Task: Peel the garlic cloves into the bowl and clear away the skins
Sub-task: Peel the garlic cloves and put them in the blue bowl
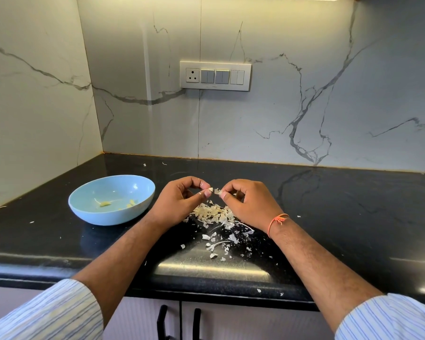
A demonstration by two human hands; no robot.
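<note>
A light blue bowl (84,204) stands on the black counter at the left, with a few peeled garlic cloves (105,203) inside. Both hands hover above a heap of garlic skins (212,213). My left hand (179,202) pinches a small white scrap of skin between thumb and forefinger. My right hand (248,202) pinches a garlic piece (217,191) with skin on it, fingers curled. The two pinches nearly touch. How much clove sits inside my right fingers is hidden.
Loose skin flakes (216,244) lie scattered toward the counter's front edge (206,288). Marble walls close the back and left; a switch panel (215,76) is on the back wall. Cabinet doors with black handles (161,322) are below.
</note>
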